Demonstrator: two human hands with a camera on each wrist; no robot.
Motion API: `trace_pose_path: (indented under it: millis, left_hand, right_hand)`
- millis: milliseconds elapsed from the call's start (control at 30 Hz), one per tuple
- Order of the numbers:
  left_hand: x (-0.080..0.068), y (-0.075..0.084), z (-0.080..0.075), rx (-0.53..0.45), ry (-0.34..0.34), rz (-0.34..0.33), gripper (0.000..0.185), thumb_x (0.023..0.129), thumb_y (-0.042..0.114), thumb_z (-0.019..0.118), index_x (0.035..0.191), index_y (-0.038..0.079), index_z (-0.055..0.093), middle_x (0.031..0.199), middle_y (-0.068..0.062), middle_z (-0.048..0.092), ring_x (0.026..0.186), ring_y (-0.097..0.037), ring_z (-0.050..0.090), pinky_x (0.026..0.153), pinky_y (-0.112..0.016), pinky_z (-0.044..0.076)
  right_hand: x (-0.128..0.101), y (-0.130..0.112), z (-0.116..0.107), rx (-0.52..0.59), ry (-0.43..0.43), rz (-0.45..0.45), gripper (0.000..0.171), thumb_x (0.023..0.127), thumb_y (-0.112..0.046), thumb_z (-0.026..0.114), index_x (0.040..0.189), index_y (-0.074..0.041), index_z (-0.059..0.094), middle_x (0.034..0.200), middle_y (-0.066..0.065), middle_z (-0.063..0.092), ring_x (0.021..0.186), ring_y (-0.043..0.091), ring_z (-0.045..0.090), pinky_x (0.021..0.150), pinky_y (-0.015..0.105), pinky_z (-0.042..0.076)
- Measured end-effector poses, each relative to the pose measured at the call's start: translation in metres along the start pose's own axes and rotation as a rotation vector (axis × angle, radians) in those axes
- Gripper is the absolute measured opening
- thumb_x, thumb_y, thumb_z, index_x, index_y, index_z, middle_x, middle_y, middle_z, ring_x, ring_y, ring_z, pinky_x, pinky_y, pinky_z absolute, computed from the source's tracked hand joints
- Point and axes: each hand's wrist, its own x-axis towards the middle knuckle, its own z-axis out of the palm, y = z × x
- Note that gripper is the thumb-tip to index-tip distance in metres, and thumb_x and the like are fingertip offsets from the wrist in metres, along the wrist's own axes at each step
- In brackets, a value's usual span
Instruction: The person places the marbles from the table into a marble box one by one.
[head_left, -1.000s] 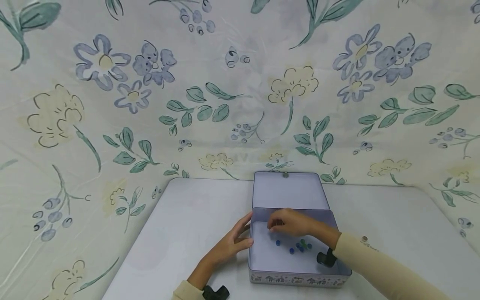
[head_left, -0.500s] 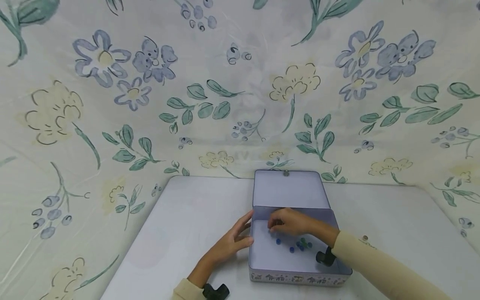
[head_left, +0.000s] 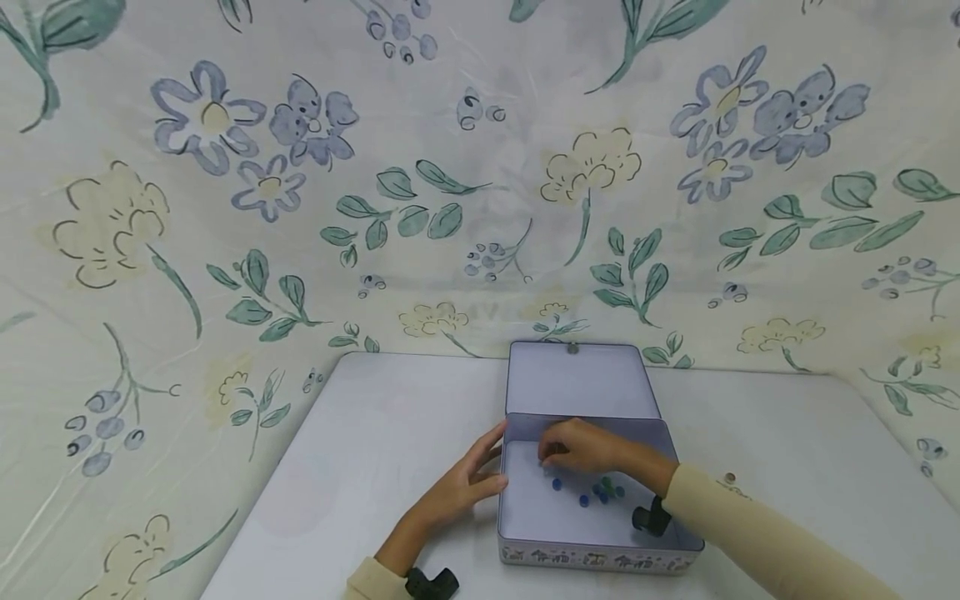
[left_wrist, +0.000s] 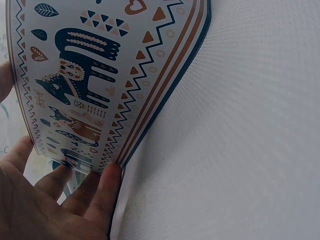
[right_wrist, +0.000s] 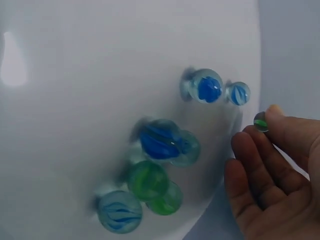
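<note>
— What's she got there, can you see?

— The right hand (head_left: 581, 446) is over the open tin (head_left: 525, 533), with a small green marble (right_wrist: 260, 121) nipped at the fingertips (right_wrist: 280, 125). The grasp is light, thumb and forefinger only, the other fingers loosely bent.

— And the other hand?

— The left hand (head_left: 461, 483) lies flat against the tin's outer wall at about nine o'clock, fingers straight, pressing the patterned side (left_wrist: 85, 85). It grips nothing; I'd say it is only steadying the tin.

— Where are the rest of them?

— On the tin's floor, at about five o'clock from the held marble. A blue marble (right_wrist: 207, 87) touches a smaller pale one (right_wrist: 238, 93), and below them a cluster (right_wrist: 150, 170) of blue and green ones sits close together, some touching. From the head view they lie near the middle of the tin, and the lid (head_left: 577, 379) lies back flat at twelve o'clock on the white table (head_left: 375, 433).

— So is she putting one in or taking one out?

— I can't tell from this. My guess is that one marble is being handled at a time, and this one is mid-carry, just above the floor and near the far wall.

— What would the next bit need?

— A steady pinch, I'd think. It's glass, round and slick, and could squirt out. If it's set down, it wants placing low and gently or it'll roll into the others and scatter them.
</note>
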Motion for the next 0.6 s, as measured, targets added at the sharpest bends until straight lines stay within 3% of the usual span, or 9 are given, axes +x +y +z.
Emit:
trace_pose_path:
  millis: [600]
  left_hand:
    - [-0.0015,0.0020,0.0011,-0.013,0.000,-0.002,0.076,0.102,0.029,0.056,0.162,0.023,0.010,0.169,-0.013,0.007,0.150,-0.049,0.020,0.115,-0.062,0.035]
  right_hand:
    - [-0.0012,-0.0058,0.0068,-0.025,-0.005,0.024,0.004,0.091,-0.013,0.072,0.093,-0.016,0.072,0.088,-0.012,0.067,0.080,-0.003,0.058,0.079,0.017,0.055]
